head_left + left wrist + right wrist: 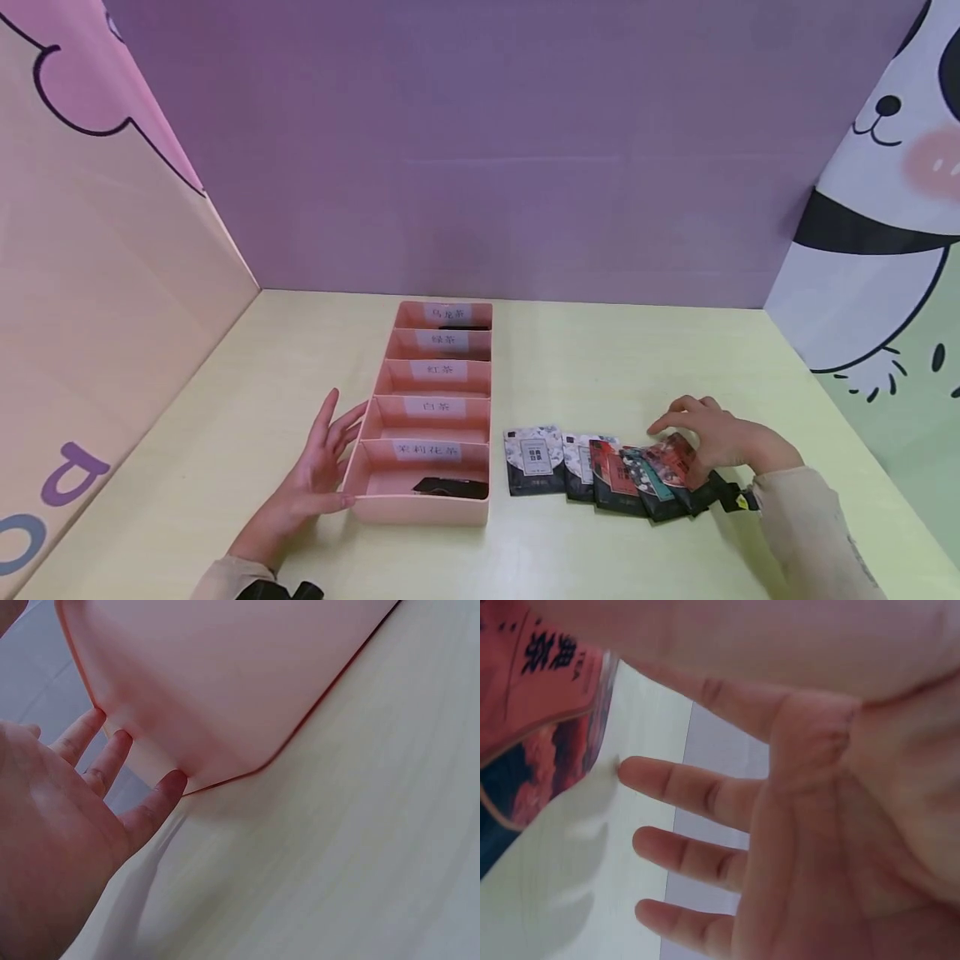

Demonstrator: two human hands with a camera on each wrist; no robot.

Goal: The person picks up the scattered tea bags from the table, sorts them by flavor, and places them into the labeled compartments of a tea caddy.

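Note:
A pink divided box point(420, 510) stands left of the middle, its compartments labelled in Chinese. A black packet point(452, 487) lies in the front compartment, and dark edges show in the rear ones. My left hand point(318, 475) has its fingers spread, fingertips point(174, 780) touching the box's side wall near the front corner. Right of the box, several tea packets lie in an overlapping row. My right hand point(723, 440) hovers over the right end, thumb and fingers spread about a red and black tea packet point(670, 460); its other fingers point(682, 851) stretch out above the table.
Two white-and-black packets point(535, 460) form the row's left end, followed by a red one point(613, 477) and a teal one point(651, 479). A small dark item with yellow point(738, 500) is by the right wrist. A purple panel point(525, 167) closes off the table's back, with printed side walls.

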